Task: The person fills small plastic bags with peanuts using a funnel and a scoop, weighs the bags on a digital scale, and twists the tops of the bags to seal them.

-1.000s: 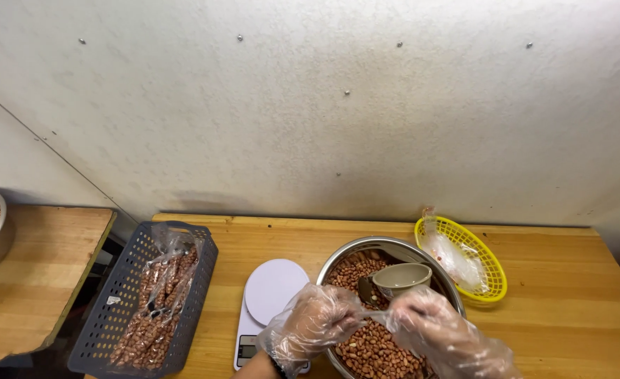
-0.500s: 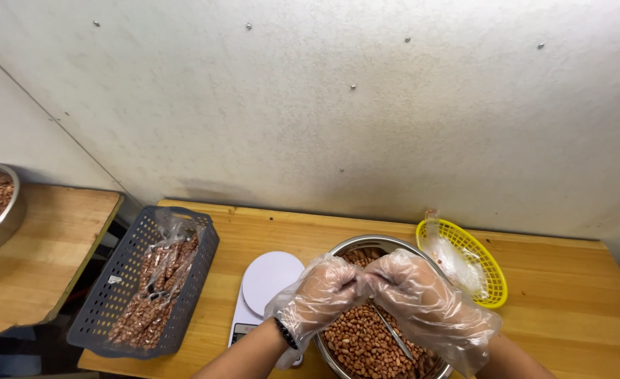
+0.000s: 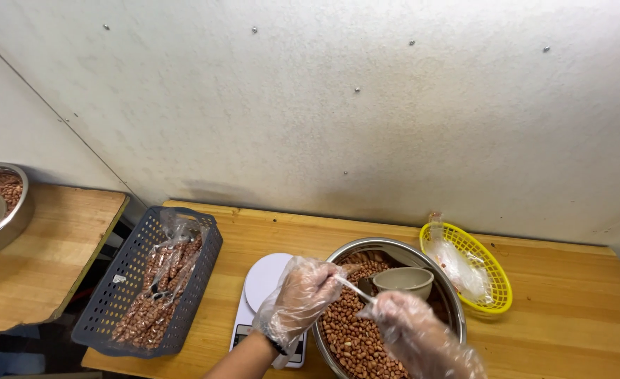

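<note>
Steel bowl (image 3: 442,306): peanuts (image 3: 352,337), beige cup (image 3: 403,280). 2 gloved hands, left (image 3: 299,298), right (image 3: 412,333), pinch clear bag (image 3: 355,288).

To my left a grey plastic crate (image 3: 148,281) holds bagged peanuts (image 3: 159,281). A white kitchen scale (image 3: 264,298) sits beside me, a yellow basket (image 3: 496,281) further right, another steel bowl (image 3: 4,210) far left.

A thin clear bag (image 3: 355,289), pulled into a taut twisted strand, stretches between the two gloved hands above the steel bowl (image 3: 447,303). The bowl sits on the wooden table, round and shiny, filled with reddish-brown peanuts (image 3: 352,337). A pale cup (image 3: 403,279) rests tilted on the peanuts near the bowl's far side.
</note>
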